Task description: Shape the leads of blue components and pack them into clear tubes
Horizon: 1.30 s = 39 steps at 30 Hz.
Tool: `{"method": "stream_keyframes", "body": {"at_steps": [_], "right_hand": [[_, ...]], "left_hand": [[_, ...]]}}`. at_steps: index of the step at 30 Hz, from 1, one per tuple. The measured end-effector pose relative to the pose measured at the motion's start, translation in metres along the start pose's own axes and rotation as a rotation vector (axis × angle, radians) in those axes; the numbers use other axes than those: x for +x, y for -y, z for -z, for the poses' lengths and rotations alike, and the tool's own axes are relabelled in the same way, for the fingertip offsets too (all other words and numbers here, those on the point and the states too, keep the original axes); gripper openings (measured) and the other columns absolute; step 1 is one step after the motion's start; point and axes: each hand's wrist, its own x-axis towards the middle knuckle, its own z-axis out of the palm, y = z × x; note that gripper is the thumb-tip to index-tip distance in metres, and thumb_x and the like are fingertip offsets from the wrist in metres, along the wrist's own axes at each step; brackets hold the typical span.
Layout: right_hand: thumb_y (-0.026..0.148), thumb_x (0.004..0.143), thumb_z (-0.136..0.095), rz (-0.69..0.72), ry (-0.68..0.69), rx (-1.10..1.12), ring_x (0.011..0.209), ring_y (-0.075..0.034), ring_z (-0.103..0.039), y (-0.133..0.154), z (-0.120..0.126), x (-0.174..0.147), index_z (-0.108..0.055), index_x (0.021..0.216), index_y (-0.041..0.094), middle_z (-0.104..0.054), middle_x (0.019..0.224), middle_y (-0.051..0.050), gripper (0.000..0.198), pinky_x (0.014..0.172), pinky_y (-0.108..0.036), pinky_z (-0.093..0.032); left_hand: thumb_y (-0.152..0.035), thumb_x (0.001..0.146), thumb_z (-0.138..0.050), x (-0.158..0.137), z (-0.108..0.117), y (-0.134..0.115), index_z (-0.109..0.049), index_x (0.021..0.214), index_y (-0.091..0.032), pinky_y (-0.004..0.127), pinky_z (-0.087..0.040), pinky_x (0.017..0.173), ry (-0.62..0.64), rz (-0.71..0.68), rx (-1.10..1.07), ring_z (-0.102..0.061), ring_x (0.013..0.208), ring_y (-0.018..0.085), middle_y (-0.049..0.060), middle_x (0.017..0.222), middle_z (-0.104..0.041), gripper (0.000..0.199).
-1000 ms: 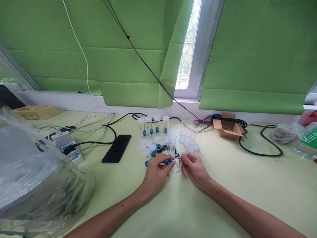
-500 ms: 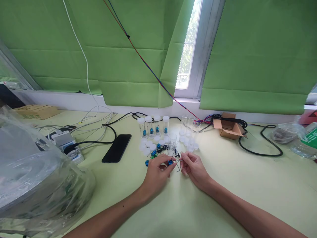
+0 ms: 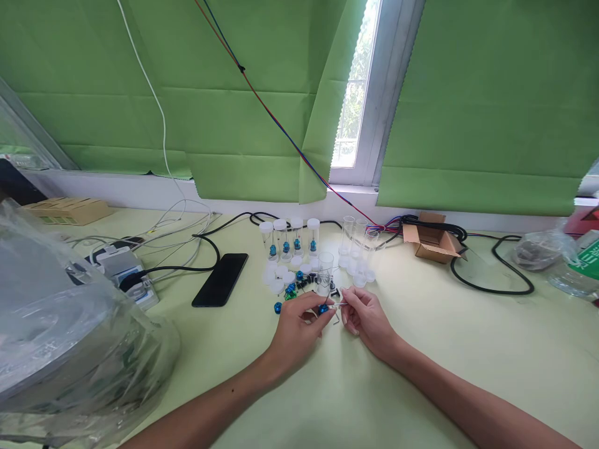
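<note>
While the left hand (image 3: 296,327) pinches a small blue metal part (image 3: 323,308) between thumb and curled fingers, the right hand (image 3: 369,317) grips a thin metal rod (image 3: 339,304) between thumb and forefinger, its other fingers folded in. Both hands are nearly closed on what they hold, just above the bench (image 3: 468,349) in the middle of the scene. The rod points left toward the blue part; whether the two touch cannot be told. An L-shaped hex key (image 3: 336,320) lies between the hands. Just beyond the left hand are loose blue pieces (image 3: 277,307), a green piece (image 3: 291,295), small black parts (image 3: 306,281), white caps (image 3: 277,286) and an open clear tube (image 3: 325,263) standing upright. Farther off stand four white-capped tubes (image 3: 296,234) with blue pieces inside, and to their right, uncapped tubes (image 3: 347,236). A black smartphone (image 3: 219,280) lies to the left, and an open cardboard box (image 3: 433,243) sits far right.
</note>
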Motion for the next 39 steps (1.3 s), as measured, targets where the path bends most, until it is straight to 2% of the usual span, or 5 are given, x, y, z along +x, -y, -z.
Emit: {"method": "stream_keyframes", "body": {"at_steps": [13, 19, 23, 31, 39], "right_hand": [[0.049, 0.085, -0.066, 0.012, -0.001, 0.016, 0.032, -0.004, -0.042, -0.0013, -0.0003, 0.0000, -0.058, 0.068, 0.015, -0.057, 0.047, 0.003, 0.038, 0.034, -0.016, -0.028], [0.042, 0.082, -0.071, 0.034, 0.017, 0.048, 0.039, -0.004, -0.044, 0.0014, -0.0002, -0.0019, -0.064, 0.088, 0.018, -0.059, 0.058, 0.004, 0.025, 0.038, -0.017, -0.031], [0.036, 0.081, -0.073, 0.064, 0.041, 0.065, 0.046, -0.005, -0.046, 0.0012, 0.0017, -0.0018, -0.065, 0.102, 0.022, -0.060, 0.069, 0.003, 0.027, 0.044, -0.018, -0.034], [0.035, 0.080, -0.075, 0.077, 0.024, 0.056, 0.047, -0.005, -0.045, 0.0012, 0.0017, -0.0017, -0.069, 0.095, 0.021, -0.061, 0.069, 0.002, 0.022, 0.043, -0.020, -0.031], [0.038, 0.077, -0.077, 0.066, 0.006, 0.063, 0.047, -0.006, -0.045, 0.0036, 0.0001, -0.0010, -0.069, 0.092, 0.018, -0.063, 0.068, 0.001, 0.026, 0.043, -0.020, -0.032]], "left_hand": [[-0.030, 0.083, -0.067, -0.0009, 0.0009, 0.0011, -0.075, 0.089, -0.017, 0.020, -0.051, 0.049, -0.025, -0.044, 0.027, -0.056, 0.060, 0.011, 0.005, 0.079, -0.065, 0.017], [-0.031, 0.082, -0.068, -0.0001, 0.0006, -0.0009, -0.074, 0.088, -0.016, 0.020, -0.051, 0.045, -0.065, -0.010, -0.012, -0.054, 0.052, 0.009, 0.004, 0.079, -0.064, 0.018], [-0.032, 0.081, -0.068, 0.0010, 0.0015, -0.0024, -0.073, 0.086, -0.016, 0.021, -0.050, 0.044, -0.111, 0.040, -0.045, -0.052, 0.048, 0.007, 0.003, 0.078, -0.063, 0.018], [-0.032, 0.080, -0.069, 0.0014, 0.0010, -0.0016, -0.073, 0.086, -0.016, 0.021, -0.050, 0.043, -0.111, 0.078, -0.091, -0.051, 0.048, 0.007, 0.003, 0.080, -0.063, 0.018], [-0.034, 0.079, -0.069, 0.0017, 0.0018, -0.0033, -0.073, 0.087, -0.016, 0.022, -0.050, 0.044, -0.106, 0.089, -0.084, -0.051, 0.047, 0.008, 0.003, 0.079, -0.065, 0.020]]}}
